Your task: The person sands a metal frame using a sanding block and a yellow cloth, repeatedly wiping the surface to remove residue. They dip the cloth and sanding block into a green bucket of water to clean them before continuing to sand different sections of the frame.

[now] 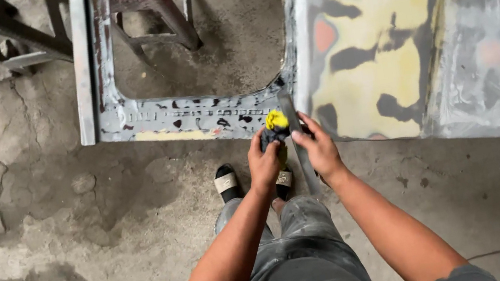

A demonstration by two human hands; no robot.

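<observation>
My left hand (265, 163) grips a small dark pad or board (271, 136) with a lump of yellow filler putty (276, 119) on top. My right hand (317, 148) holds a long thin metal spreader blade (299, 146) that stands nearly upright beside the putty, its tip close to the yellow lump. Both hands meet in front of a sanded car body panel (383, 52), grey with yellow and orange filler patches, lying just beyond them.
The panel has a window-like opening with a grey frame (179, 115) on the left. A stool (153, 15) and a metal stand (0, 39) sit behind it. Cracked concrete floor (41, 214) lies all around. My sandalled feet (227, 183) are below the hands.
</observation>
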